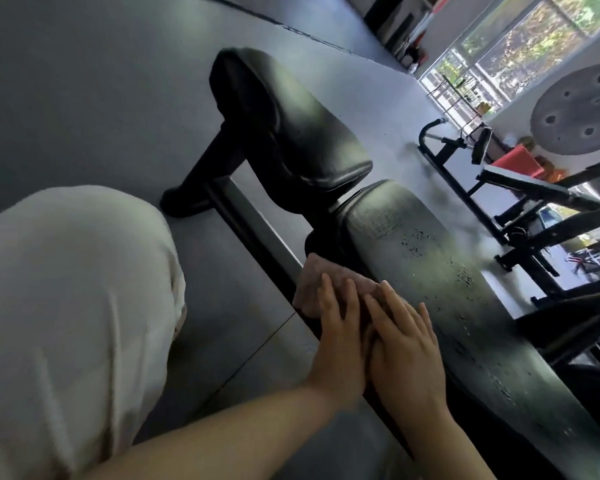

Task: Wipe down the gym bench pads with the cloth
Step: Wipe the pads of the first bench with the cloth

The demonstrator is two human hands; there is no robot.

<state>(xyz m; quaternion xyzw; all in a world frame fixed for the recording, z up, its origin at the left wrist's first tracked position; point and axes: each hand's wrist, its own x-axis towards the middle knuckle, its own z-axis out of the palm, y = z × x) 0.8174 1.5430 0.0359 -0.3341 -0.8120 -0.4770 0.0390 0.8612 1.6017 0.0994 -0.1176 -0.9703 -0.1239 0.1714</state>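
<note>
A black gym bench runs from lower right to upper left. Its long back pad (447, 292) is speckled with droplets, and the shorter seat pad (291, 126) lies beyond it. A pinkish-brown cloth (314, 282) lies against the near side edge of the long pad. My left hand (340, 337) presses flat on the cloth with straight fingers. My right hand (406, 348) lies flat beside it, fingertips on the cloth's edge and the pad's rim, partly overlapping the left hand.
My knee in light trousers (70, 306) fills the lower left. The bench's black frame and foot (201, 192) stand on the grey floor. Another bench and rack (520, 188), a weight plate (579, 109) and windows are at the right.
</note>
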